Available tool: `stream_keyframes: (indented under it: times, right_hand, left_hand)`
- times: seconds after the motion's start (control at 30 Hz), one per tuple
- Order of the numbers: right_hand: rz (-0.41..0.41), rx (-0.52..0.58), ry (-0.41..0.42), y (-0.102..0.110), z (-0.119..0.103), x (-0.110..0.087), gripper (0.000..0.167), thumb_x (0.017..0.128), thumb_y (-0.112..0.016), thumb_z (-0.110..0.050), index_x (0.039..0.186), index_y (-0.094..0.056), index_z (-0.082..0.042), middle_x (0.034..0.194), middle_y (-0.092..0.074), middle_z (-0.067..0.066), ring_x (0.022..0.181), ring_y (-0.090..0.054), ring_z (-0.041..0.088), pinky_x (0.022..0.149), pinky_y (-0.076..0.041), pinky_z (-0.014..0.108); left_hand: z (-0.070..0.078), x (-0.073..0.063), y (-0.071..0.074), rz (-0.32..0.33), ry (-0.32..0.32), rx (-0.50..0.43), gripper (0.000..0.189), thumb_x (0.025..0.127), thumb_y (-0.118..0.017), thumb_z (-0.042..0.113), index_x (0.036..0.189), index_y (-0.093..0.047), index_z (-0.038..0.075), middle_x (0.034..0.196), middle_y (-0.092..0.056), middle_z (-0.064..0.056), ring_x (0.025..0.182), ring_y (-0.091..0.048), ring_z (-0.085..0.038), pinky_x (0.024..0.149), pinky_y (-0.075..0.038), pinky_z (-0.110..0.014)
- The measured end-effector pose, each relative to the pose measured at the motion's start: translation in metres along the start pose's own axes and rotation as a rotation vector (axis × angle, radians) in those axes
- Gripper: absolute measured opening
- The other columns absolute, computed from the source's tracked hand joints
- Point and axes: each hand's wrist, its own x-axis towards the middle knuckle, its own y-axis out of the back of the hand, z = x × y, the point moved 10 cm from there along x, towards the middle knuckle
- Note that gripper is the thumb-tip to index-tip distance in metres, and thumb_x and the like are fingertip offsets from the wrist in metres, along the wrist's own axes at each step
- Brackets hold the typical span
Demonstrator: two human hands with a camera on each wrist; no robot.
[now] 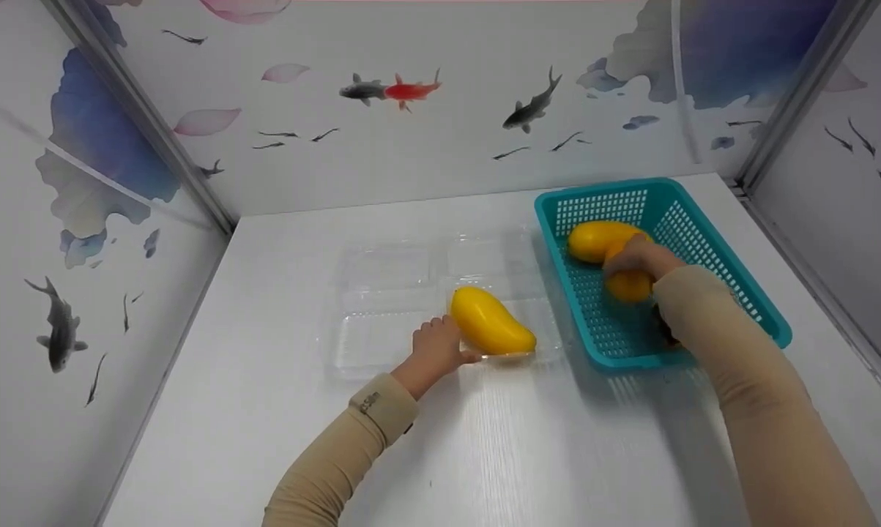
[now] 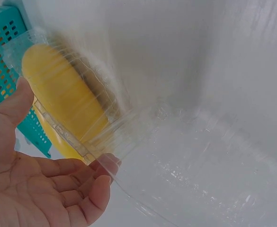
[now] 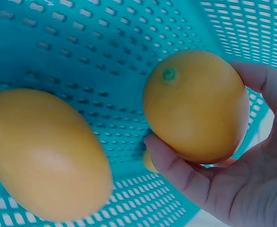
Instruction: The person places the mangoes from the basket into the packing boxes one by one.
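Observation:
A yellow mango [image 1: 493, 322] lies in the front right compartment of a clear plastic tray [image 1: 381, 315]. My left hand [image 1: 439, 347] holds the tray's front edge beside that mango; the left wrist view shows the thumb [image 2: 16, 105] and curled fingers on either side of the plastic rim. Inside the teal basket [image 1: 594, 351], my right hand [image 1: 645, 260] grips an orange [image 3: 195, 109] with a green stem spot. Next to it in the basket is another mango [image 1: 600, 241], seen large as a yellow-orange fruit [image 3: 46, 153] in the right wrist view.
A dark item [image 1: 663, 326] in the basket is mostly hidden by my right sleeve. The basket stands on the white table [image 1: 264, 366] just right of the tray. Printed panels [image 1: 425, 161] wall in the table at the back and both sides.

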Motion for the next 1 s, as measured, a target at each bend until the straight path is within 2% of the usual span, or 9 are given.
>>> stream_keyframes:
  times: [0.1,0.3,0.5,0.57,0.8,1.0]
  right_hand:
    - [0.000,-0.001,0.027,0.005,-0.011,-0.005,0.104,0.079,-0.063,-0.028,0.138,0.016,0.005,0.125,-0.022,0.032,0.106,-0.032,0.042,0.097,-0.034,0.055]
    - [-0.010,-0.028,0.040,0.013,-0.030,-0.020,0.111,0.083,-0.060,-0.033,0.132,0.034,0.003,0.126,-0.020,0.034,0.105,-0.033,0.041,0.094,-0.039,0.050]
    - [0.018,-0.076,0.091,0.017,-0.054,-0.039,0.105,0.082,-0.060,-0.035,0.138,0.021,0.002,0.117,-0.028,0.027,0.098,-0.038,0.038,0.080,-0.043,0.041]
    - [0.016,-0.075,0.097,0.013,-0.062,-0.043,0.101,0.082,-0.060,-0.035,0.140,0.016,-0.001,0.117,-0.029,0.025,0.099,-0.039,0.037,0.080,-0.043,0.040]
    - [0.031,-0.090,0.099,-0.002,-0.085,-0.050,0.106,0.081,-0.064,-0.034,0.142,0.018,-0.006,0.118,-0.030,0.022,0.101,-0.037,0.035,0.081,-0.042,0.037]
    - [0.026,-0.106,0.107,-0.026,-0.104,-0.051,0.102,0.078,-0.068,-0.031,0.144,0.007,-0.010,0.118,-0.032,0.020,0.102,-0.039,0.034,0.081,-0.044,0.037]
  left_hand:
    - [0.001,0.000,0.000,0.005,-0.014,-0.003,0.060,0.074,-0.070,0.049,0.106,-0.050,0.002,0.085,-0.049,-0.008,0.079,-0.045,-0.023,0.076,-0.044,-0.036]
    - [0.001,0.001,0.000,0.009,-0.015,-0.005,0.061,0.073,-0.070,0.049,0.106,-0.050,0.002,0.085,-0.049,-0.008,0.080,-0.046,-0.023,0.076,-0.043,-0.036]
    - [0.001,0.000,0.002,0.011,-0.016,0.016,0.063,0.074,-0.070,0.050,0.106,-0.049,0.000,0.089,-0.051,-0.010,0.084,-0.049,-0.025,0.076,-0.044,-0.037]
    - [0.001,0.000,0.003,0.011,-0.022,-0.005,0.062,0.074,-0.070,0.049,0.107,-0.049,0.000,0.089,-0.051,-0.010,0.084,-0.048,-0.025,0.077,-0.043,-0.038]
    - [0.002,-0.003,0.005,0.010,-0.039,-0.018,0.061,0.074,-0.070,0.047,0.107,-0.050,0.000,0.087,-0.050,-0.010,0.081,-0.047,-0.025,0.076,-0.044,-0.038]
    - [0.002,-0.003,0.003,-0.001,-0.034,-0.058,0.060,0.074,-0.071,0.046,0.107,-0.049,0.001,0.085,-0.048,-0.008,0.081,-0.045,-0.024,0.077,-0.043,-0.037]
